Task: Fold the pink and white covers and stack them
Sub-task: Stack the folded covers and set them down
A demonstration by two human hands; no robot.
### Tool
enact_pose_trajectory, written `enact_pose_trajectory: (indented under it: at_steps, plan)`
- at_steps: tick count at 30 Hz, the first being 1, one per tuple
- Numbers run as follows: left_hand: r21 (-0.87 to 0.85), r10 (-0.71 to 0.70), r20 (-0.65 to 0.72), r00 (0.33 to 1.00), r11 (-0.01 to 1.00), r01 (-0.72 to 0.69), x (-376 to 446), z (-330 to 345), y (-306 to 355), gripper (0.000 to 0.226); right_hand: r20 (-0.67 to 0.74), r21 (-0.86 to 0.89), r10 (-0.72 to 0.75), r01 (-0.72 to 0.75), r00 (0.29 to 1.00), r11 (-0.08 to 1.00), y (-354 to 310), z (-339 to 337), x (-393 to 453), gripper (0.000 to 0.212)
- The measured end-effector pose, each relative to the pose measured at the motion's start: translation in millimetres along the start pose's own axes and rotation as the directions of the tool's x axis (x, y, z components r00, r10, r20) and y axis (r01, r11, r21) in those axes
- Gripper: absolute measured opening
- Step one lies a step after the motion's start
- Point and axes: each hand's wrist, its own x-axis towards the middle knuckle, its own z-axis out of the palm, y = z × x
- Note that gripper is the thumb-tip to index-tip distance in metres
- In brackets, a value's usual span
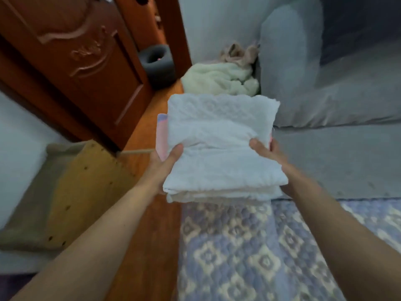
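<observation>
Two hands, left hand (167,157) and right hand (268,149), pinch soft white cover (219,135) sides, pink cover (161,133) beneath. Floppy, probably light; hold underneath.

There is one view only, from a wide-angle camera on the person's head, facing forward and steeply down along both forearms. It sits close to the left hand (167,157) and right hand (268,149), which hold a folded stack of covers (221,144) near the middle of the picture. Straight lines bend toward the edges, where the wooden door (82,61) leans and the patterned bedspread (249,253) fills the lower right.
</observation>
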Motion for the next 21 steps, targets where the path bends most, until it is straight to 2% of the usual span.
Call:
enact_pose_trajectory:
  at_steps: [2,3,4,6,8,9,10,11,12,13,14,15,16,17,18,19,21]
  plan:
    - [0.002,-0.034,0.038,0.999,0.999,0.034,66,22,-41,0.095,-0.064,-0.046,0.1,-0.103,0.993,0.994,32,4,47,0.065]
    - [0.016,-0.084,0.048,0.995,0.996,0.084,93,27,-67,0.12,-0.045,-0.054,0.155,-0.157,0.987,0.986,53,12,65,0.06]
    - [0.026,-0.123,0.052,0.991,0.992,0.121,114,30,-92,0.132,-0.058,-0.123,0.205,-0.211,0.977,0.97,73,20,84,0.048]
    - [0.015,-0.188,0.076,0.979,0.982,0.188,144,34,-122,0.134,-0.281,-0.169,0.146,-0.198,0.949,0.966,100,31,106,0.029]
    - [-0.03,-0.196,0.126,0.972,0.979,0.201,155,32,-130,0.126,-0.302,-0.318,-0.087,-0.014,0.95,0.948,113,27,100,0.052]
    - [-0.048,-0.206,0.169,0.964,0.975,0.217,149,29,-124,0.122,-0.38,-0.387,-0.057,-0.103,0.923,0.916,101,37,85,0.059]
    - [-0.002,-0.211,0.154,0.965,0.977,0.214,142,27,-118,0.12,-0.569,-0.473,-0.103,-0.222,0.816,0.853,97,34,82,0.057]
    - [0.162,-0.17,0.063,0.983,0.974,0.158,136,24,-109,0.119,-0.619,-0.411,0.002,-0.326,0.785,0.851,83,31,71,0.051]
    - [0.391,-0.012,-0.039,0.999,0.92,0.026,128,19,-97,0.112,-0.457,-0.301,0.176,-0.338,0.872,0.892,53,34,48,0.038]
    - [0.568,0.278,-0.089,0.956,0.803,-0.181,115,17,-82,0.095,-0.37,-0.262,0.229,-0.337,0.9,0.904,36,38,40,0.024]
    - [0.654,0.549,-0.039,0.835,0.645,-0.394,105,18,-66,0.074,-0.427,-0.31,0.15,-0.3,0.892,0.902,21,36,32,0.024]
    - [0.676,0.697,0.065,0.714,0.495,-0.545,97,21,-57,0.057,-0.48,-0.355,0.098,-0.295,0.872,0.887,11,38,29,0.03]
    - [0.666,0.747,0.184,0.639,0.383,-0.64,90,27,-47,0.048,-0.521,-0.456,-0.046,-0.232,0.852,0.859,8,45,12,0.035]
    - [0.658,0.732,0.28,0.621,0.324,-0.68,88,35,-44,0.046,-0.572,-0.606,-0.311,-0.136,0.759,0.784,11,63,-4,0.032]
    - [0.669,0.686,0.345,0.641,0.3,-0.681,87,45,-46,0.05,-0.506,-0.735,-0.536,-0.012,0.676,0.678,13,85,-25,0.024]
    - [0.701,0.637,0.381,0.67,0.273,-0.659,88,53,-49,0.055,-0.374,-0.823,-0.675,0.109,0.636,0.558,18,109,-40,0.016]
    - [0.764,0.557,0.409,0.722,0.223,-0.605,96,62,-55,0.065,-0.029,-0.895,-0.772,0.327,0.635,0.302,39,140,-43,0.022]
